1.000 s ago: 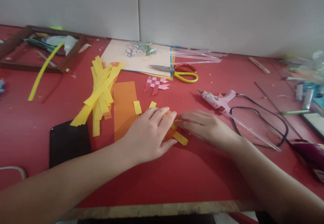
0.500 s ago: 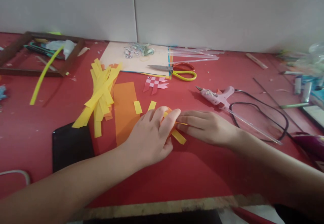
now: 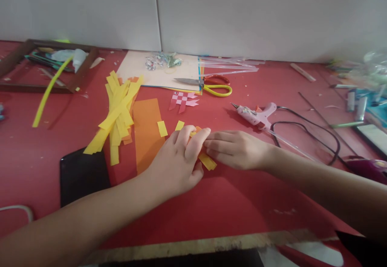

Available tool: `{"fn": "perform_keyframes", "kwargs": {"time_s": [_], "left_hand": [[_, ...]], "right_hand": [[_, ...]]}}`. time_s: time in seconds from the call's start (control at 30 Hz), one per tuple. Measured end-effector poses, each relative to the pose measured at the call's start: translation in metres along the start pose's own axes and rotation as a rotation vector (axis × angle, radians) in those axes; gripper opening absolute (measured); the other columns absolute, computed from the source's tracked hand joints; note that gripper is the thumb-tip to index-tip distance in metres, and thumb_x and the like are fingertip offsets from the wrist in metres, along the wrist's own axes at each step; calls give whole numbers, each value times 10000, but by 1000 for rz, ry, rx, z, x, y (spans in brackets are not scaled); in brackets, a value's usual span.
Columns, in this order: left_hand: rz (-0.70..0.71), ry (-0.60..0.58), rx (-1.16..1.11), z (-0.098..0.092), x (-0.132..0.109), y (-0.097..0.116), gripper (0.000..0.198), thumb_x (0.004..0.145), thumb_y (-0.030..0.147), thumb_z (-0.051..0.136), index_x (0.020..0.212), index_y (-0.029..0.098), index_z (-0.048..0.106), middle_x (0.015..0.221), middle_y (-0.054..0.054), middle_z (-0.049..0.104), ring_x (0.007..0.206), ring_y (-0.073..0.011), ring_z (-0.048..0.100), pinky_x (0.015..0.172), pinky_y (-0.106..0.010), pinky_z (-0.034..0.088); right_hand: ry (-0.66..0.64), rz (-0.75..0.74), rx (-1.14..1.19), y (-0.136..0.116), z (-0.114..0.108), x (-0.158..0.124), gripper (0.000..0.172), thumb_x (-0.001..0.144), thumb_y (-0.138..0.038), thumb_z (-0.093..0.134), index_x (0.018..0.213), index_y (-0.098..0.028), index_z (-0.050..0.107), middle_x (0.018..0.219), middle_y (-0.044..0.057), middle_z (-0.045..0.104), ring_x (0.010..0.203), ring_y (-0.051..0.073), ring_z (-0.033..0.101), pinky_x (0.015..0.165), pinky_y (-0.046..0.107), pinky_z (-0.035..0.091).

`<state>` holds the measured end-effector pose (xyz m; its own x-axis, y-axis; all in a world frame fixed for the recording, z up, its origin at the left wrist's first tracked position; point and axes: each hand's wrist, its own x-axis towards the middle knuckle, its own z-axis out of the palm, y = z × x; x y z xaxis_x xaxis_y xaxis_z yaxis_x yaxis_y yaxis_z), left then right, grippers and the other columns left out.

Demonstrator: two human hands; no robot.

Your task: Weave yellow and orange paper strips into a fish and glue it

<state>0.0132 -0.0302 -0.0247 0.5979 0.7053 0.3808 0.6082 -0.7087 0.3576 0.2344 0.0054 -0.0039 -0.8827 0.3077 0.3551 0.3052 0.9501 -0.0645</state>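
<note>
My left hand [image 3: 178,160] lies curled over a small piece woven from orange and yellow paper strips [image 3: 207,161] on the red table [image 3: 229,202], its fingers pressing the piece down. My right hand [image 3: 236,148] meets it from the right, fingers together and pinching the same strips at their edge. Most of the woven piece is hidden under both hands; only yellow strip ends stick out. A loose orange paper sheet [image 3: 146,132] lies just left of my left hand, with a pile of yellow strips [image 3: 119,112] beyond it.
A pink glue gun [image 3: 256,114] with a black cord [image 3: 305,132] lies to the right. Scissors [image 3: 208,85] rest on cream paper [image 3: 160,69] at the back. A small pink woven piece [image 3: 183,100], a black phone [image 3: 81,174] and a wooden frame [image 3: 45,63] lie around.
Both hands stayed on the woven piece, with small finger shifts. The yellow strip end under my hands has slid slightly left. The camera has tilted a little.
</note>
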Motion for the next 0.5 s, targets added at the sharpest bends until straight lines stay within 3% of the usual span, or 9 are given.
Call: {"fn": "perform_keyframes", "kwargs": {"time_s": [0.17, 0.27, 0.37, 0.5], "left_hand": [[-66, -51, 66, -5, 3, 2, 636, 784, 204, 558, 1364, 120, 311, 1292, -204, 501, 1224, -362, 486, 970, -538, 484], [-74, -96, 105, -12, 7, 2, 470, 789, 250, 571, 1230, 113, 485, 1259, -193, 546, 1159, -360, 518, 961, -536, 490], [30, -125, 75, -16, 10, -3, 308, 838, 229, 537, 1123, 120, 582, 1231, -168, 596, 1192, -337, 519, 1025, -511, 462], [165, -175, 51, -19, 13, -15, 320, 905, 216, 503, 1196, 113, 587, 1327, -146, 599, 1307, -305, 482, 1088, -475, 429]], "right_hand": [[-80, -32, -81, 5, -4, -3, 306, 990, -129, 391, 866, -196, 663, 982, 72, 727, 986, 191, 681, 813, 344, 615], [-31, 21, -69, 1, -6, -7, 199, 962, -146, 471, 905, -200, 654, 913, 64, 720, 960, 200, 684, 849, 364, 602], [97, 55, 3, -13, -5, -15, 138, 923, -140, 540, 979, -203, 648, 901, 57, 727, 954, 195, 700, 860, 353, 603], [108, 147, 85, -37, 1, -28, 255, 887, -147, 597, 1133, -184, 652, 1017, 71, 762, 1086, 220, 691, 934, 377, 588]]}}
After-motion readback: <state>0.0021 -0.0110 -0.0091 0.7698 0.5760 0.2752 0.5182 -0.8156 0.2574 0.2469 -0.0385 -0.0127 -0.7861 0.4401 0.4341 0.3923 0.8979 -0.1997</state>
